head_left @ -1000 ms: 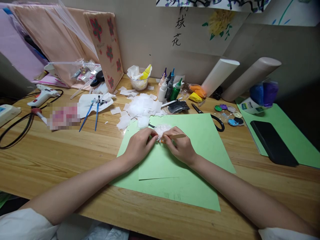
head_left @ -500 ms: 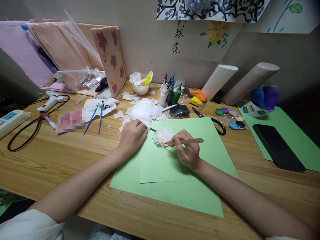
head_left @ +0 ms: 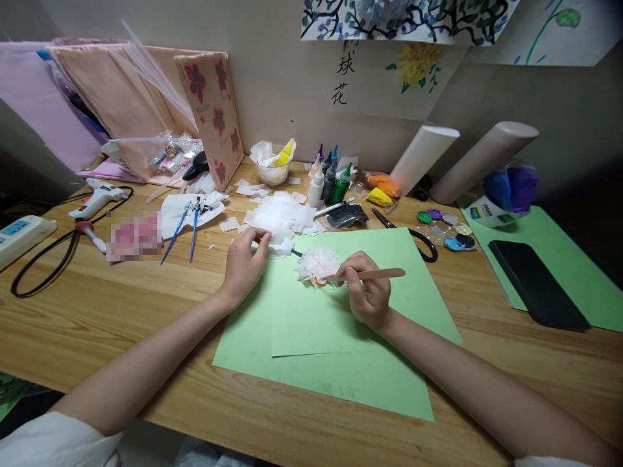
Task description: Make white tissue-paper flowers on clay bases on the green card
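Observation:
My right hand (head_left: 367, 295) grips a flat wooden craft stick (head_left: 382, 274). The stick's inner end reaches the lower edge of a white, ruffled paper flower (head_left: 317, 264). A bit of orange shows under the flower's petals, and a short dark stem (head_left: 296, 252) points to the upper left. Green paper sheets (head_left: 316, 324) lie under the flower. Beside the flower, on the left, my left hand (head_left: 246, 263) has thumb and forefinger closed at the edge of the pile of white paper pieces (head_left: 282, 214). A piece of white paper shows at these fingers, partly hidden.
Behind the pile stand several paint bottles (head_left: 342, 185) and a clear bowl (head_left: 273, 165). Scissors (head_left: 423, 245) lie right of the green paper. Two blue-handled brushes (head_left: 195, 230), a glue gun (head_left: 97, 198) and its black cable are on the left. A black phone-like slab (head_left: 538, 285) lies right.
My left hand has shifted a little left, its fingers drawing together and uncovering paper pieces by the stem. The craft stick's outer end has moved slightly right; its inner end stays at the flower.

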### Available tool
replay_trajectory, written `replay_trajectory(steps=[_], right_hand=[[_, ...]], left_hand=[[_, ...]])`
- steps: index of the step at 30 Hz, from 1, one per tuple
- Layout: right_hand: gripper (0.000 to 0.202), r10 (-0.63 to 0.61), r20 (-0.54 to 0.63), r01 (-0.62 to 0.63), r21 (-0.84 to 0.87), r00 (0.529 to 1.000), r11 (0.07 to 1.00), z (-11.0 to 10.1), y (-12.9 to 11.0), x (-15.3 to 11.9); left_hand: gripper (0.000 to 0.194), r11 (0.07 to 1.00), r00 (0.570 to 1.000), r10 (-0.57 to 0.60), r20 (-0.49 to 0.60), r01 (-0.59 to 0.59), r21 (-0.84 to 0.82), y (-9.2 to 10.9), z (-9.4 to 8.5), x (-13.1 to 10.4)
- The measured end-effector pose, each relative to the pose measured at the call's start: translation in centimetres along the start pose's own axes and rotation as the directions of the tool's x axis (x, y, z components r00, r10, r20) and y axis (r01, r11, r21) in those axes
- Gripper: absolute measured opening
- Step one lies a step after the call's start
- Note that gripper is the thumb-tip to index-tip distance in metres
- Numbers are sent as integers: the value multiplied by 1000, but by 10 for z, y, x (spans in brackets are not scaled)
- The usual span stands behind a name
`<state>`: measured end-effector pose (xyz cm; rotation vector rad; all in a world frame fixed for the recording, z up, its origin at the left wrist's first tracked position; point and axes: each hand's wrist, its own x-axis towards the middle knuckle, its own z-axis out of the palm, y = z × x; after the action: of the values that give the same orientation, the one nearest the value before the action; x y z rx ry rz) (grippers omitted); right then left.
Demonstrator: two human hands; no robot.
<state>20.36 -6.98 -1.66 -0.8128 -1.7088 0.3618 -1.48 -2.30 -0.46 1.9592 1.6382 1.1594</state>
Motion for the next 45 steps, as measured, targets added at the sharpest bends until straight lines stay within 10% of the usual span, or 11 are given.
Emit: replay_trajectory(steps=[12,22,35,45], right_hand=[[19,-21,96,18,26,995,999,-1,1,1],[16,-73,208,85,-51,975,995,2,0,3],[14,0,171,25,-149,985,988,3,1,5],[17,-187,78,196,-121,979,973,-4,-6,2]], left_hand=[[20,976,927,-156,342,197,-90,3,1,-10],[20,995,958,-99,268,94,29,5,-8,-6],[16,862,858,-27,512,279,-423,40,-6,-23],[12,978,886,189,423,-133,-159,34,18,-41]])
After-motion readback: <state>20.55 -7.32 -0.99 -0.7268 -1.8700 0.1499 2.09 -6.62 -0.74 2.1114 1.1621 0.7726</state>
